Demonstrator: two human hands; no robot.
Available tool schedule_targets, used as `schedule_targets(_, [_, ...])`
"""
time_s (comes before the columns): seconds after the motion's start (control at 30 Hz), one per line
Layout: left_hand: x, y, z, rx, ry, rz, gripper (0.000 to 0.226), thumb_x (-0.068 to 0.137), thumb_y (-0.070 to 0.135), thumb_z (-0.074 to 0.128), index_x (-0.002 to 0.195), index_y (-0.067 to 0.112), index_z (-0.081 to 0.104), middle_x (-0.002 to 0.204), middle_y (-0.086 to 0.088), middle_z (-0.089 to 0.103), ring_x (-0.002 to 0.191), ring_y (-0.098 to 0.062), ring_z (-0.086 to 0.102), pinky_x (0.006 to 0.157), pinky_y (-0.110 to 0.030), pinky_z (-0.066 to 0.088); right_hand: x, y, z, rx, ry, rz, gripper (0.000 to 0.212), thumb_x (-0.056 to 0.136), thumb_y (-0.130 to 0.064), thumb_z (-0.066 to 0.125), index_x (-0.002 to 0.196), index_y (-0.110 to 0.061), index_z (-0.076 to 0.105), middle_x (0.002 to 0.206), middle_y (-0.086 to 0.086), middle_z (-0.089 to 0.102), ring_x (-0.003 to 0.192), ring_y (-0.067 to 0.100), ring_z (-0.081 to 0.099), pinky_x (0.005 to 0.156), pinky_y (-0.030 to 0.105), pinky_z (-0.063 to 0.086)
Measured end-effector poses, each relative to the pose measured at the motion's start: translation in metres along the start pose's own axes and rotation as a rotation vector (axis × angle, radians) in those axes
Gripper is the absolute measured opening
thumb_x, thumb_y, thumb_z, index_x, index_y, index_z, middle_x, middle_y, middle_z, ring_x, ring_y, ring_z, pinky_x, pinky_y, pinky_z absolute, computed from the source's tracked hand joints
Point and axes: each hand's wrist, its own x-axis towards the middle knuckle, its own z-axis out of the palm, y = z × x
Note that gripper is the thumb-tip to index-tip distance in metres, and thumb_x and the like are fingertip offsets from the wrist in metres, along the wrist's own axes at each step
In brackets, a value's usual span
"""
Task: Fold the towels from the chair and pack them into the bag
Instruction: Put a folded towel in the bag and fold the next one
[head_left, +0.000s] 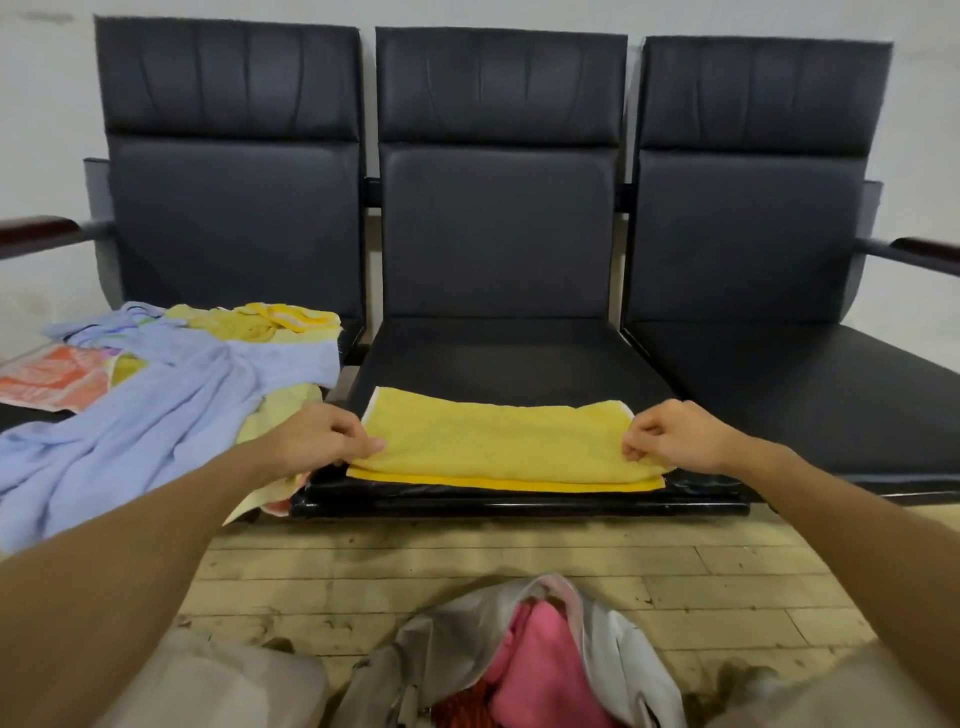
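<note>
Yellow terry, soft and light, makes up the folded towel (506, 441) lying along the front edge of the middle seat (498, 353). It looks limp and thick enough to hold a crease, yet likely to sag or slip apart unless both ends are carried together. Its long axis runs left to right, parallel to the seat's front edge, with a brighter band along the near side. The short ends are the sensible holds, and there the left hand (317, 439) pinches the left end while the right hand (670, 436) pinches the right end, fingers closed on cloth. Over the left seat sprawls a heap of unfolded towels (171, 384), blue on top. The bag (498, 660) gapes on the floor (727, 561) below, pink cloth inside.
</note>
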Motion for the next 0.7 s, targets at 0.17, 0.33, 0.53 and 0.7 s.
schedule_targets(0.17, [0.022, -0.002, 0.01, 0.171, 0.211, -0.054, 0.024, 0.094, 0.032, 0.056, 0.078, 0.014, 0.059, 0.077, 0.0, 0.058, 0.078, -0.016, 0.053, 0.061, -0.024, 0.035, 0.012, -0.002, 0.002, -0.041, 0.067, 0.061, 0.026, 0.1, -0.027, 0.048, 0.089, -0.019, 0.071, 0.08, -0.004, 0.072, 0.07, 0.01, 0.061, 0.071, 0.029, 0.05])
schedule_targets(0.33, [0.049, -0.003, 0.023, 0.371, 0.215, -0.245, 0.046, 0.097, 0.042, 0.046, 0.102, 0.0, 0.063, 0.111, -0.02, 0.062, 0.101, -0.029, 0.058, 0.078, -0.034, 0.043, 0.029, 0.005, 0.013, -0.21, 0.164, 0.262, 0.015, 0.094, -0.023, 0.045, 0.1, -0.014, 0.055, 0.089, 0.005, 0.06, 0.077, 0.022, 0.06, 0.064, 0.036, 0.052])
schedule_targets(0.53, [0.06, 0.011, 0.042, 0.711, 0.125, -0.359, 0.065, 0.09, 0.061, 0.041, 0.135, 0.014, 0.046, 0.149, -0.016, 0.033, 0.138, -0.033, 0.027, 0.111, -0.041, 0.023, 0.039, 0.01, 0.025, -0.254, 0.081, 0.455, 0.041, 0.097, -0.048, 0.042, 0.11, -0.011, 0.052, 0.092, 0.004, 0.054, 0.09, 0.023, 0.059, 0.079, 0.035, 0.051])
schedule_targets(0.7, [0.059, 0.022, 0.045, 0.416, 0.202, -0.286, 0.037, 0.093, 0.036, 0.05, 0.113, 0.006, 0.053, 0.107, -0.008, 0.057, 0.098, -0.024, 0.052, 0.082, -0.033, 0.044, 0.049, -0.006, 0.032, -0.132, 0.023, 0.487, 0.058, 0.098, -0.051, 0.042, 0.137, -0.007, 0.043, 0.126, 0.012, 0.055, 0.114, 0.028, 0.054, 0.092, 0.035, 0.044])
